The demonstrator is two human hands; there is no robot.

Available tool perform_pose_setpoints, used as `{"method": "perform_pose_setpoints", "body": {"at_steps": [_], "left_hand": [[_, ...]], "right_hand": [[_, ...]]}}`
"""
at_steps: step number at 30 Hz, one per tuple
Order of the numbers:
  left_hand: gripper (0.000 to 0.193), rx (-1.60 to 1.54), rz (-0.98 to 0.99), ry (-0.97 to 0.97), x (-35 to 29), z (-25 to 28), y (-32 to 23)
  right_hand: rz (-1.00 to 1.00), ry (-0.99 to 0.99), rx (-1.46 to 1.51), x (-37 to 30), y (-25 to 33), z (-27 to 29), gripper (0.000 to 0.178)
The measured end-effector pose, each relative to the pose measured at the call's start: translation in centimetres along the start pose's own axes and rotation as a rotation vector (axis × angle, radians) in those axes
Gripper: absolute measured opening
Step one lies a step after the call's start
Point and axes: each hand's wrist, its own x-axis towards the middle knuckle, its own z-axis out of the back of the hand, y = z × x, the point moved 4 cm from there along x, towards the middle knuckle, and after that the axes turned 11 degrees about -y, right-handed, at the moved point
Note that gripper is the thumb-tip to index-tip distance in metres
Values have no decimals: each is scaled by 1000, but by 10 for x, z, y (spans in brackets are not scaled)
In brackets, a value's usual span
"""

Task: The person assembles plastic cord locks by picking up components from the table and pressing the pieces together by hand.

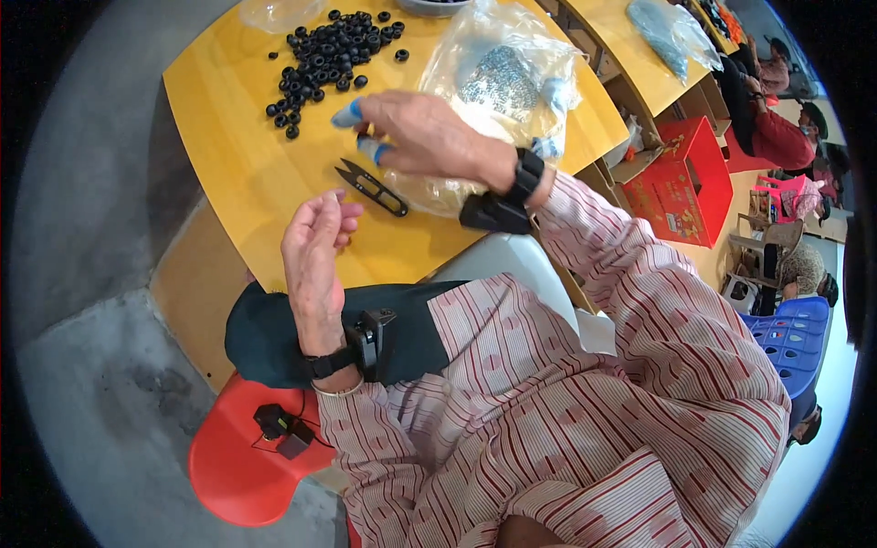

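My left hand [313, 260] is at the near edge of the yellow table, its fingers curled in against the thumb. Whatever it may hold is too small or hidden to make out. My right hand [425, 135] hovers over the table with blue coverings on the thumb and a fingertip, which are apart with nothing visible between them. Black thread snips [373, 187] lie on the table between the two hands. Beyond my right fingers spreads a pile of small black ring-shaped beads [324, 62]. A clear plastic bag [498, 78] with blue-grey beads inside lies beside and under my right hand.
The yellow table [219, 100] has a curved left edge. A clear container [279, 11] and a bowl [434, 5] stand at the far side. A red box [681, 183] is at the right, with people beyond. A red stool [242, 457] holds a black device [283, 429].
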Motion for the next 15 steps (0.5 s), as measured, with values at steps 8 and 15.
{"method": "perform_pose_setpoints", "body": {"at_steps": [8, 15], "left_hand": [[25, -259, 61, 86, 0, -4, 1], [24, -308, 73, 89, 0, -4, 5]], "right_hand": [[-107, -8, 220, -25, 40, -11, 36], [1, -71, 220, -41, 47, -5, 31]]}}
